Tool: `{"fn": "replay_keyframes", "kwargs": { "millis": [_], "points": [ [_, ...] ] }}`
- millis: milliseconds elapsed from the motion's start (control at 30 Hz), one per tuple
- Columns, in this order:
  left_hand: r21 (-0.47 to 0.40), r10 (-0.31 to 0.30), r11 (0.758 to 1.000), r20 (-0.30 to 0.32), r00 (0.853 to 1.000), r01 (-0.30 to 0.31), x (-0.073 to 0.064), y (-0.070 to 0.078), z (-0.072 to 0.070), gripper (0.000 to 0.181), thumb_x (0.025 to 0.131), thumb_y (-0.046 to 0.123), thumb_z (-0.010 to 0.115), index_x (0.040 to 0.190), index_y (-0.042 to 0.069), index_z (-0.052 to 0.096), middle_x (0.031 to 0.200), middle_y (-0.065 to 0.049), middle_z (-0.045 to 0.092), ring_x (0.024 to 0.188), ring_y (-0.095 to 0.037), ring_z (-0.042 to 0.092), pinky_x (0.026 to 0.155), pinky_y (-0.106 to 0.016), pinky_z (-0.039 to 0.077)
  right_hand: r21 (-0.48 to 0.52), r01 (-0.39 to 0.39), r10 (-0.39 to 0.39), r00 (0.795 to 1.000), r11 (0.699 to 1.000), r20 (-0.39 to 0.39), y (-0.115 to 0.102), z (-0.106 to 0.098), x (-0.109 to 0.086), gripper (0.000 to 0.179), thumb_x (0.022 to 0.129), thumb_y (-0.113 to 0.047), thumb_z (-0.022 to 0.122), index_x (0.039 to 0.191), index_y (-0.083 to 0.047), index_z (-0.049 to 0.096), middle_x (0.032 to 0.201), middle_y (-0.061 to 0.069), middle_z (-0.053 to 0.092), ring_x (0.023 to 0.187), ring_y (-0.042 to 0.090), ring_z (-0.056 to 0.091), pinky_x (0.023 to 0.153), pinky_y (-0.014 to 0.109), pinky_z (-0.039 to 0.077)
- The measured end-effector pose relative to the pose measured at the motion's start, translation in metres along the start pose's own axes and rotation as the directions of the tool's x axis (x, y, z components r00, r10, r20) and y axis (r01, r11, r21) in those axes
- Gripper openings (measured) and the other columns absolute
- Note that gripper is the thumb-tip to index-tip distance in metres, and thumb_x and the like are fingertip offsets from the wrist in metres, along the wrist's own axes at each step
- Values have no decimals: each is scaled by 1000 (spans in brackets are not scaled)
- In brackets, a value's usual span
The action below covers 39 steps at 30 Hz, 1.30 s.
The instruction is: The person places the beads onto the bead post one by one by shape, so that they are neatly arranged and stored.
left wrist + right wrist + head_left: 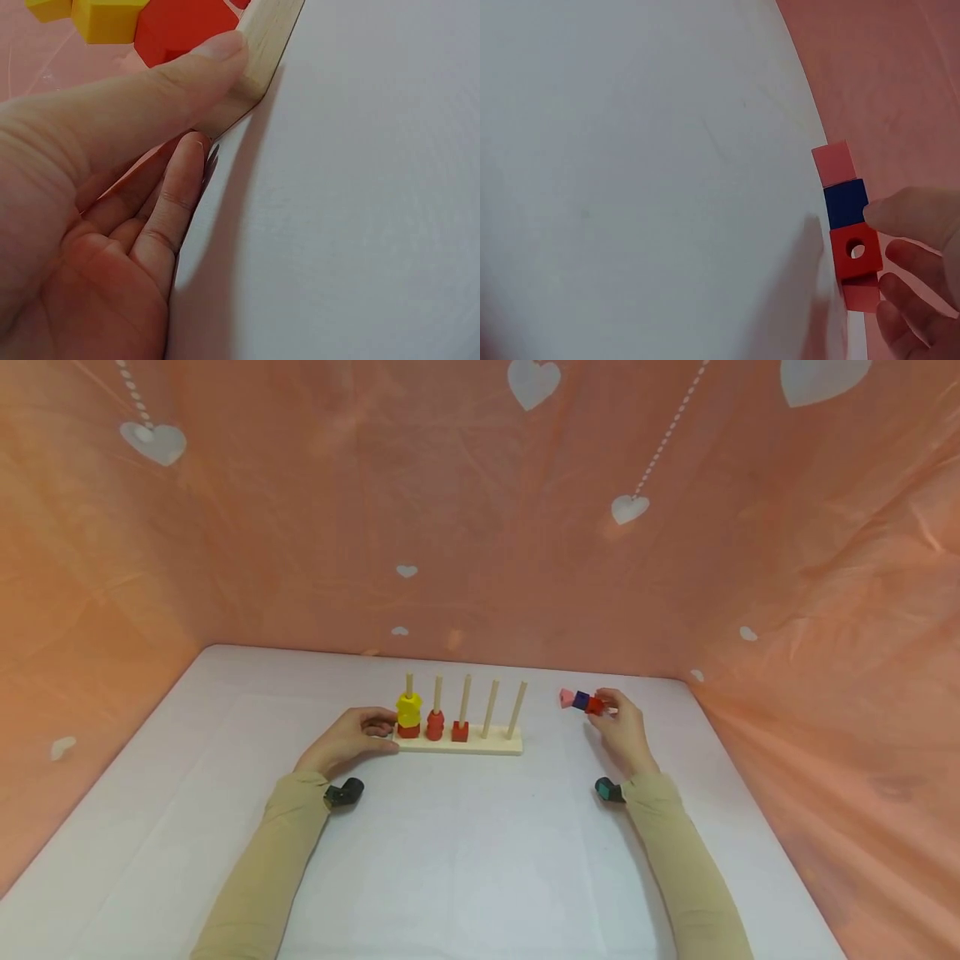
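A pale wooden peg stand (491, 746) with several upright pegs rests on the table. Its left peg carries yellow beads (408, 710) above a red bead (408, 732). Rounded red beads (435, 725) sit on the second peg, and a square red bead (460, 732) on the third. My left hand (352, 733) grips the stand's left end, thumb (202, 71) along its front edge. To the right of the stand, my right hand (622, 731) holds a row of beads: pink (834, 163), dark blue (846, 204), red with a hole (844, 262), and a pinkish-red one (861, 296).
A white cloth (465, 860) covers the table. Orange-pink curtains (465, 527) with white hearts stand behind it and at both sides. Dark wrist cameras (345, 792) sit by the sleeves. The two pegs at the stand's right end are bare.
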<state>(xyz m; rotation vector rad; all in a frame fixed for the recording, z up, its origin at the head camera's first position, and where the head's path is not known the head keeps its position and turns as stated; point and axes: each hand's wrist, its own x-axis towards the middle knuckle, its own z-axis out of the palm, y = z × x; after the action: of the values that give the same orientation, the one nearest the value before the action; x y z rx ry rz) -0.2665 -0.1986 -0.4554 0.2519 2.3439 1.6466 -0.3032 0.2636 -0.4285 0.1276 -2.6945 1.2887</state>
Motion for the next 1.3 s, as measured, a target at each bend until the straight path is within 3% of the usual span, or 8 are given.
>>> {"fn": "replay_keyframes", "kwargs": {
  "millis": [267,567,767,933,1133,1300],
  "points": [
    [-8,8,1000,1,1000,-8,0,2,0,61,77,16,81,129,-1,53,120,-13,57,105,-26,53,93,-30,46,-36,24,-24,1000,999,14,0,2,5,43,88,0,65,129,5,51,121,22,56,104,35,49,91,45,44],
    [2,19,1000,2,1000,-19,1,-1,-1,61,76,16,82,128,-1,55,118,-13,58,103,-25,53,89,-26,47,-20,-13,14,1000,1000,16,-3,7,0,37,89,-3,66,124,0,56,118,18,57,107,34,47,96,46,41],
    [0,1,1000,-1,1000,-1,-1,0,-1,61,77,16,82,129,-1,54,119,-13,57,104,-26,53,91,-29,46,-23,13,-13,1000,1000,18,-4,11,0,37,87,-3,69,121,0,58,113,18,60,105,32,52,88,42,47],
    [-21,-16,1000,1,1000,16,0,1,0,63,76,16,82,130,-1,53,122,-13,56,105,-25,53,93,-30,46,-43,27,-25,998,999,60,-7,11,-1,37,85,2,69,121,1,58,111,18,61,101,31,54,82,38,50],
    [-35,-23,999,3,1000,23,0,1,1,64,76,15,82,130,-1,53,123,-14,56,105,-26,53,93,-30,46,-41,28,-22,991,999,131,-6,5,-4,42,85,5,67,124,1,55,113,18,58,104,32,53,91,43,48],
    [-33,-20,999,3,1000,20,-1,1,0,64,76,15,82,130,-1,53,123,-14,56,105,-25,53,92,-30,46,-96,42,-25,985,994,172,-3,0,-4,46,84,4,68,128,1,53,113,18,57,102,32,51,92,44,47]
  ]
}}
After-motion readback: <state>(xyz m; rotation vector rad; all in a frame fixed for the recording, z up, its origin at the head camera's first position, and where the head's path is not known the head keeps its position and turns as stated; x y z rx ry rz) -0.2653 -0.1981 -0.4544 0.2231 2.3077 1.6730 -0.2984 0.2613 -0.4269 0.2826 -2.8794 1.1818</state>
